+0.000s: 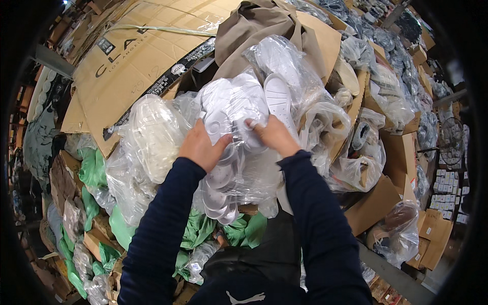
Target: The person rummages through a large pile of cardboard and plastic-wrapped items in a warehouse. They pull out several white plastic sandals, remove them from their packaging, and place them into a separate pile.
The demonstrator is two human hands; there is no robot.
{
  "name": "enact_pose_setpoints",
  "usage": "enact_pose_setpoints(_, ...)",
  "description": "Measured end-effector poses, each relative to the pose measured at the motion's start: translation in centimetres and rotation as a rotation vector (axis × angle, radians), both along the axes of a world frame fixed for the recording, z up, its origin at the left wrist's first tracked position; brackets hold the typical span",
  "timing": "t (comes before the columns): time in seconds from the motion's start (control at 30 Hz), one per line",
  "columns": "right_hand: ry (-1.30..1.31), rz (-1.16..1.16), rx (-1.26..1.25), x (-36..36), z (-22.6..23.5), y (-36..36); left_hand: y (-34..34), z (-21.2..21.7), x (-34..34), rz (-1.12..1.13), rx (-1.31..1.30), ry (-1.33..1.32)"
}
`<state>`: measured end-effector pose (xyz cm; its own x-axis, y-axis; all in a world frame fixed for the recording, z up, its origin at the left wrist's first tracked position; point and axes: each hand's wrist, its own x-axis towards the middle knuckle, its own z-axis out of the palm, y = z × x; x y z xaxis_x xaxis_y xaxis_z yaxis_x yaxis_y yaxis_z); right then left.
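My left hand (206, 145) grips white shoe soles (217, 123), its thumb on top of them. My right hand (275, 135) is closed on the neighbouring white soles (248, 101), thumb pressed on their face. Clear plastic wraps part of this bundle, and a stack of rounded sole ends (218, 195) hangs below my left hand. Just beyond my right hand lies another white sole (278, 99), upright along the pile. A clear plastic bag (155, 137) of cream-coloured soles is beside my left wrist. My fingers are hidden under the soles.
A large flattened cardboard sheet (157, 56) covers the far left. Brown fabric (254, 30) lies behind the soles. Bagged shoes (363, 147) and open cartons (376, 203) are at right, green plastic bags (122, 226) at lower left. A caged fan (451, 140) stands far right.
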<state>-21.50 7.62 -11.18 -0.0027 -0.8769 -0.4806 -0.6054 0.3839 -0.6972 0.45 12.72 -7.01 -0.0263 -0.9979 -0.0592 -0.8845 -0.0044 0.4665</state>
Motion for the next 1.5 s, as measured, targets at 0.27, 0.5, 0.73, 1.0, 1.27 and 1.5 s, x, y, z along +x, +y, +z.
enact_pose_setpoints(0.27,-0.212,-0.161,-0.264,1.8,-2.8,5.0,1.8,-1.6,-0.8,-0.018,-0.003,-0.146)
enact_pose_setpoints(0.5,-0.703,-0.509,-0.418,-2.5,0.6,11.4,6.5,1.0,-2.9,-0.217,-0.280,0.357)
enact_pose_setpoints(0.73,-0.731,-0.659,-0.562,-13.0,6.9,17.4,6.8,1.1,2.0,-0.034,-0.217,-0.251)
enact_pose_setpoints(1.0,-0.545,-0.866,-0.775,-25.5,14.5,23.5,8.7,-1.3,3.6,-0.204,-0.173,-0.377)
enact_pose_setpoints(1.27,-0.355,-1.095,-1.000,-27.3,19.6,21.7,11.2,-4.9,-13.1,-0.708,-0.307,0.422)
enact_pose_setpoints(1.5,-0.430,-0.983,-0.784,-28.3,14.1,20.0,5.1,-9.1,-20.3,-0.256,0.325,0.073)
